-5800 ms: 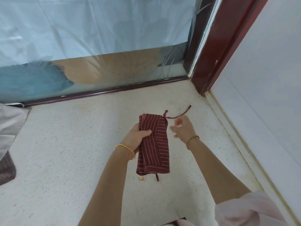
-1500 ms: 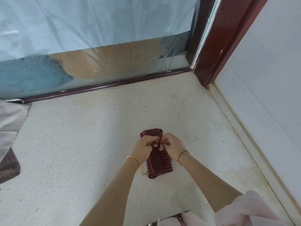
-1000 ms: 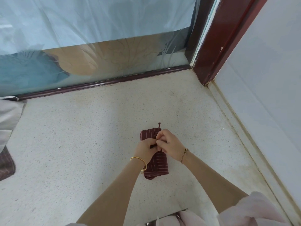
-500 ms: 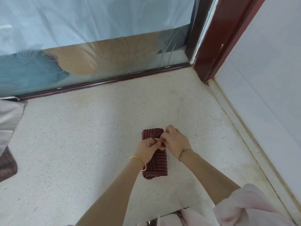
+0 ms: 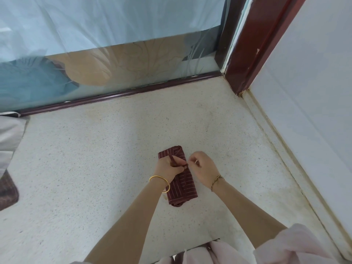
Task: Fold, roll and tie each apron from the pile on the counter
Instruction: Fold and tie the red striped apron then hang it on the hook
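Speckled stone worktop (image 5: 95, 168) fills the view, backed by a filmed glass panel (image 5: 114, 35) and a dark red frame post (image 5: 247, 44). The rolled maroon striped apron (image 5: 183, 188) lies near the worktop's middle, between 2 hands. The left hand (image 5: 167, 168) rests on the roll, fingers clamped on the tie strap (image 5: 172, 161). The right hand (image 5: 204, 171) sits just beside the roll, fingers curled; whether they hold the strap's end cannot be told. A gold bangle (image 5: 160, 181) circles the left wrist.
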{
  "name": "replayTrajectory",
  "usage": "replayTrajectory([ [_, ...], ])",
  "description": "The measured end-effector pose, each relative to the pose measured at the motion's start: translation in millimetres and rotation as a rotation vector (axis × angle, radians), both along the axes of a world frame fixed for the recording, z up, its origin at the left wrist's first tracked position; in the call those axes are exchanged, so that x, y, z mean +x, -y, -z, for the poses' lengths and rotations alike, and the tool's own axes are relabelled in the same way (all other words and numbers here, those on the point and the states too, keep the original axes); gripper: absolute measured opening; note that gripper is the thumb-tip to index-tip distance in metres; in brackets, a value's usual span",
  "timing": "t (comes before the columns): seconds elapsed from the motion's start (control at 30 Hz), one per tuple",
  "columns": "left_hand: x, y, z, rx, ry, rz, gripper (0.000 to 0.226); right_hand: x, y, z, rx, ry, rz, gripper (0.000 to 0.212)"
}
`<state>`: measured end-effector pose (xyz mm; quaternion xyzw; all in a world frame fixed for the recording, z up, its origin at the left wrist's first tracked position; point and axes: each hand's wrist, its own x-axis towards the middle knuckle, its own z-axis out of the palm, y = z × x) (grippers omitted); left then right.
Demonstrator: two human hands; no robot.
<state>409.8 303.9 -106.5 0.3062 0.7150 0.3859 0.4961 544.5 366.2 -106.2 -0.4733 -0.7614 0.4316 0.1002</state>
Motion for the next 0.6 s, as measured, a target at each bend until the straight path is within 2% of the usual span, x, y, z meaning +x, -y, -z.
replayTrajectory([
  [0.1, 0.7, -1.1, 0.0, -0.026, -0.335, 0.194, 0.023, -1.5, -3.5, -1.1, -0.133, -0.121, 0.011, 0.023],
  [0.17, 4.4, 0.6, 0.3, 0.024, -0.554, 0.295, 0.02, -3.4, -4.7, 0.7, -0.215, -0.057, -0.025, 0.028],
  [0.27, 9.4, 4.6, 5.1, 0.248, -0.771, 0.416, 0.024, -8.3, -7.4, -0.7, -0.272, 0.007, -0.077, 0.031],
  [0.33, 9.7, 7.2, 11.3, 0.387, -0.914, 0.437, 0.031, -11.0, -8.6, -0.2, -0.323, 0.022, -0.106, 0.024],
  [0.43, 10.3, 11.4, 13.7, 0.433, -0.969, 0.471, 0.047, -8.6, -8.1, -1.4, -0.433, 0.014, -0.121, 0.025],
  [0.5, 9.2, 14.4, 17.7, 0.471, -0.962, 0.434, 0.047, -5.4, -8.4, -1.1, -0.488, -0.026, -0.116, 0.031],
  [0.57, 7.3, 16.6, 21.3, 0.485, -0.989, 0.389, 0.035, -2.6, -9.4, 0.0, -0.476, -0.042, -0.109, 0.027],
  [0.6, 5.9, 18.4, 22.5, 0.474, -1.017, 0.376, 0.022, -1.8, -10.4, 1.4, -0.461, -0.042, -0.109, 0.021],
])
